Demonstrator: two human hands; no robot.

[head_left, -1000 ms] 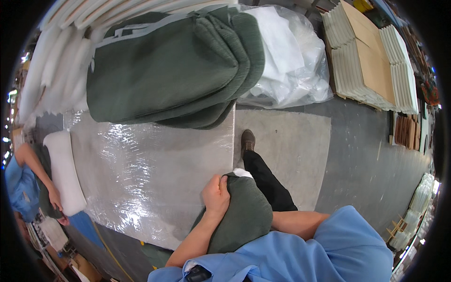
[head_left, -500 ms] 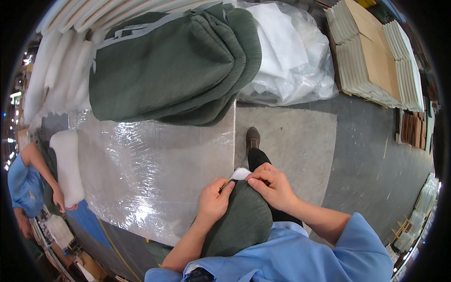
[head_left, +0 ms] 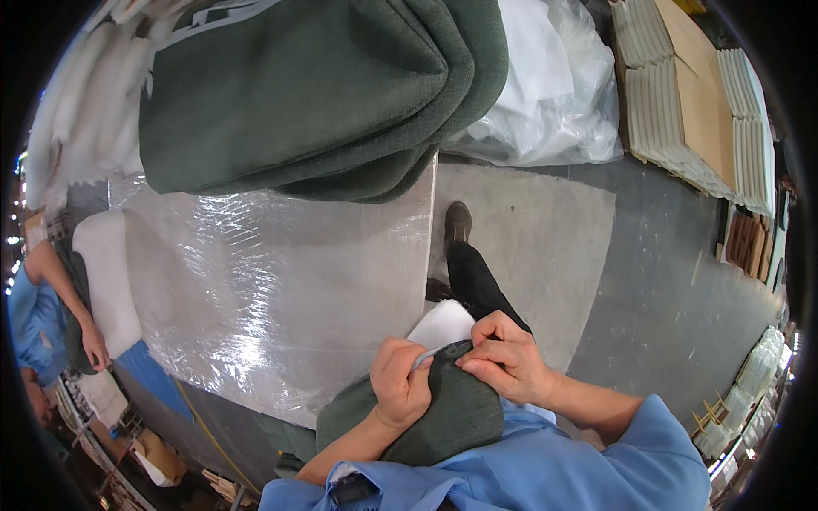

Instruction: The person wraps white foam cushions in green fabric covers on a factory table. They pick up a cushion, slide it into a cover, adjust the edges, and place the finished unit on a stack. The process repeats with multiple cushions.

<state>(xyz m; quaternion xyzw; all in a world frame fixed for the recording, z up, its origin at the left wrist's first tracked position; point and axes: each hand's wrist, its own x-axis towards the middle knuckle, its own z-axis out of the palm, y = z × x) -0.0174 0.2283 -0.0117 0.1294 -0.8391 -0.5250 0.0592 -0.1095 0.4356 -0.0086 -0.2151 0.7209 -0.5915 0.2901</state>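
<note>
A dark green fabric cushion cover (head_left: 452,422) lies against my body, with white padding (head_left: 445,324) sticking out of its far end. My left hand (head_left: 399,383) is closed on the left side of the cover's opening, pinching a light strip along the edge. On the right side of the opening, my right hand (head_left: 509,362) pinches the green fabric edge between thumb and fingers. The two hands are a short way apart. How far the padding reaches inside the cover is hidden.
A plastic-wrapped table (head_left: 324,264) carries a pile of green covers (head_left: 290,94). White padding pieces (head_left: 94,94) stand at the far left, beyond a co-worker's arm (head_left: 64,294) and a white cushion (head_left: 104,272). A clear bag (head_left: 571,119) and stacked cardboard (head_left: 699,102) stand far right.
More of the white padding shows beyond the cover's opening. Both hands and the cover sit slightly lower in view, and the green pile looks nearer. The co-worker's hand has shifted.
</note>
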